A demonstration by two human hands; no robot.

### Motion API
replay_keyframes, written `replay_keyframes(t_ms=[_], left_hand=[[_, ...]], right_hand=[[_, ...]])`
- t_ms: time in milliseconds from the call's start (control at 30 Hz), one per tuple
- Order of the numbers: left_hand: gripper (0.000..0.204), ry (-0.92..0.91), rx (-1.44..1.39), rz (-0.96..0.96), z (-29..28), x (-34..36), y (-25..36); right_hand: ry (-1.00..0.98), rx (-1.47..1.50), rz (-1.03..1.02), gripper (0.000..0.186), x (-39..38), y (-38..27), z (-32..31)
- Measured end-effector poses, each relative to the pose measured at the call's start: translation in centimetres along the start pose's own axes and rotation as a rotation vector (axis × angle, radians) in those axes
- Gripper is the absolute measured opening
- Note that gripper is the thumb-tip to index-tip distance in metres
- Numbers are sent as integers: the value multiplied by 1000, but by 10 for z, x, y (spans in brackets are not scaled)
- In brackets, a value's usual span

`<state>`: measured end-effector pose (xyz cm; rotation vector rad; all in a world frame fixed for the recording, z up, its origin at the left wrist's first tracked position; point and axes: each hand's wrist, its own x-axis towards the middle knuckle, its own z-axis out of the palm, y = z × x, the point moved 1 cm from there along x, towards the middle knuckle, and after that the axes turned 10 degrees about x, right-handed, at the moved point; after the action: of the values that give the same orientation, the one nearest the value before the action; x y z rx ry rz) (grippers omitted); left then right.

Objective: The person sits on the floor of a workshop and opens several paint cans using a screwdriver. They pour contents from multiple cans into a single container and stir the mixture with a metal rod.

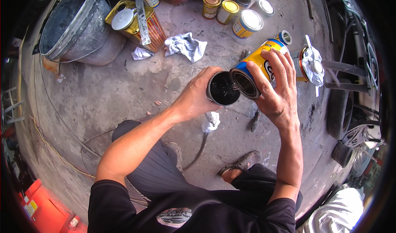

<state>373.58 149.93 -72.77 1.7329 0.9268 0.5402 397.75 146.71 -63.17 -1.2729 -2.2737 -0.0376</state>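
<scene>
My left hand [198,93] is closed round a small cup [224,89] whose inside holds dark, glossy liquid. Over its right rim, my right hand [277,78] tips a yellow and blue paint can [259,60], fingers wrapped round its side. The can's open mouth points down and left and touches or nearly touches the cup; a small glint of liquid shows between them. How much the can holds is hidden. Beyond my right hand stands another can [304,78] with white paper and a flat stick across its top.
At the far left stand a big grey bucket [78,47] and a rectangular tin [152,31] with a scraper-like strip on it. Crumpled white cloth [185,45] lies beside them. Several paint cans [248,23] stand at the back. A hose [198,154] crosses the floor near my feet.
</scene>
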Motion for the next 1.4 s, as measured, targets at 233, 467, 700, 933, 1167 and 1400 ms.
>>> replay_keyframes(t_ms=[233, 467, 700, 933, 1167, 1400], left_hand=[[89, 5, 6, 8, 1, 0, 0], [89, 1, 5, 31, 1, 0, 1], [82, 17, -25, 42, 0, 0, 3], [78, 57, -21, 46, 2, -3, 3], [78, 46, 14, 92, 2, -10, 10], [75, 31, -61, 46, 3, -19, 26]], right_hand=[[-6, -9, 2, 85, -2, 0, 0], [24, 66, 46, 89, -5, 3, 5], [52, 327, 165, 96, -7, 5, 0], [165, 648, 483, 91, -11, 29, 18], [294, 881, 745, 86, -19, 100, 135], [407, 714, 917, 83, -30, 150, 242]])
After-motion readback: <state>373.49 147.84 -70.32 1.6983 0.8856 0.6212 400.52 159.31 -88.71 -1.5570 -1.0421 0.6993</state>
